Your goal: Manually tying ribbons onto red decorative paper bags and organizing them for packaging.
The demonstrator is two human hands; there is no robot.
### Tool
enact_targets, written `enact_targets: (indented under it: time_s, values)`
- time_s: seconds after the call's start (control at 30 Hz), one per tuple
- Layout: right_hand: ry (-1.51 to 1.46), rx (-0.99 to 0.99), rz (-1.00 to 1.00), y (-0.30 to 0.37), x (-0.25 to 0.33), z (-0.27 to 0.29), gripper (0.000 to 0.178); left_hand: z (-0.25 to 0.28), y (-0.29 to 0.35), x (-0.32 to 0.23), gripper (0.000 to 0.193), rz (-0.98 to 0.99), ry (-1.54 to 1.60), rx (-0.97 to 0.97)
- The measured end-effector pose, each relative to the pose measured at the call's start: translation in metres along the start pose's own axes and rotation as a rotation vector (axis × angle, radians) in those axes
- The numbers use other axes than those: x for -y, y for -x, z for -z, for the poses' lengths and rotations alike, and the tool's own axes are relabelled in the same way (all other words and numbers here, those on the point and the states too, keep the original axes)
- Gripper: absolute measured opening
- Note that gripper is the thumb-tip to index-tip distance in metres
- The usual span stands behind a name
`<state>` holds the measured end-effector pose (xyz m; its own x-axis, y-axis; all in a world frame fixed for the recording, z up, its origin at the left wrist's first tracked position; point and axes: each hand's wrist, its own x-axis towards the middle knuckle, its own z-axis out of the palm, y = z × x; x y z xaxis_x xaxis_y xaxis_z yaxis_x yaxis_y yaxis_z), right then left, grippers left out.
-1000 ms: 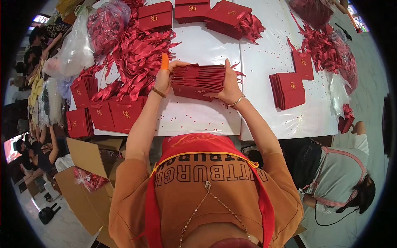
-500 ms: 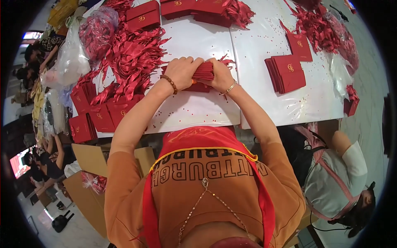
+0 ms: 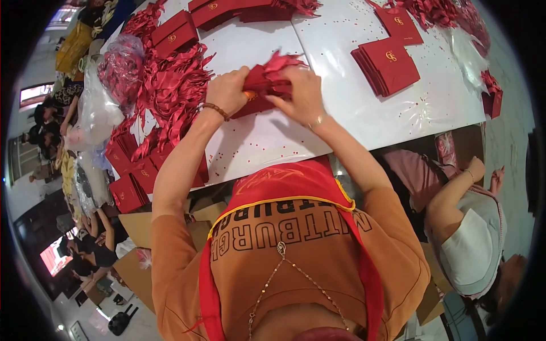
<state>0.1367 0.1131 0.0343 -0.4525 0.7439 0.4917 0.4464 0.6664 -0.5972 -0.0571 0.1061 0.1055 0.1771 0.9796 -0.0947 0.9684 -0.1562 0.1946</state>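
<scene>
My left hand (image 3: 227,91) is closed on the left end of a bundle of folded red paper bags (image 3: 257,78), held a little above the white table. A small orange thing shows by its thumb, too little to name. My right hand (image 3: 302,94), slightly blurred, curls over the right end of the bundle, around its loose red ribbons (image 3: 281,62), with the thumb toward me. Its fingertips are partly hidden. Under the bundle lies another red bag (image 3: 253,107) with a gold mark, partly covered by my hands.
A heap of red ribbons (image 3: 176,85) lies left of my hands, beside a plastic-wrapped bundle (image 3: 121,65). Red bag stacks stand at the back (image 3: 227,12), right (image 3: 389,65) and near left (image 3: 129,192). A person (image 3: 463,238) sits at right; cardboard boxes (image 3: 136,230) are below the table edge.
The bundle has tilted and its ribbons now stick up at the far side. My right hand has shifted from gripping its edge to its ribbons. The view has turned somewhat.
</scene>
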Motion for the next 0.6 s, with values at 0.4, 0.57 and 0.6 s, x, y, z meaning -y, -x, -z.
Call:
enact_targets:
  time_s: [0.4, 0.57, 0.6]
  values:
    - [-1.275, 0.484, -0.764, 0.000, 0.008, 0.027, 0.065, 0.018, 0.030, 0.022, 0.045, 0.180, 1.015, 0.086]
    - [-1.017, 0.592, -0.687, -0.013, 0.009, 0.027, 0.065, 0.021, 0.042, 0.023, 0.046, 0.256, 1.222, 0.102]
    - [-0.976, 0.592, -0.684, -0.016, 0.011, 0.029, 0.065, 0.020, 0.044, 0.027, 0.046, 0.289, 1.285, 0.112]
